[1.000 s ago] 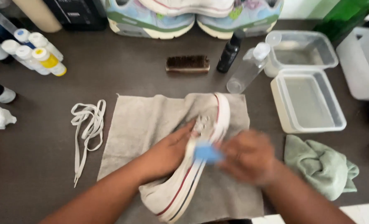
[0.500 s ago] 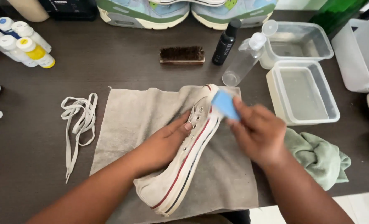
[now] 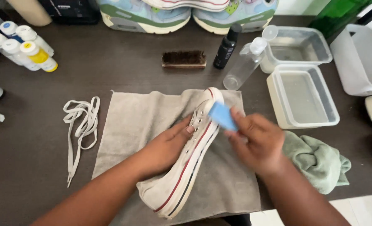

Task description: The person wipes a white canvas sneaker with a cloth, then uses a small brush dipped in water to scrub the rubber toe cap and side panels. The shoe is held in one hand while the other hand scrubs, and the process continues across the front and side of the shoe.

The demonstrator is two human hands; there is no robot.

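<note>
Steadying white sneaker (image 3: 186, 159) on grey towel (image 3: 140, 121), left hand (image 3: 165, 148); right hand (image 3: 255, 142) pinching blue sponge (image 3: 222, 116) against its toe.

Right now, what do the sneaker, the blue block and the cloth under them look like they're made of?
Sneaker: seemingly off-white canvas, matte weave, with a smooth rubber sole strip. Blue block in the right hand: probably foam or sponge, matte, soft-edged. Grey cloth: likely terry or microfibre, with a napped, wrinkled surface.
</note>
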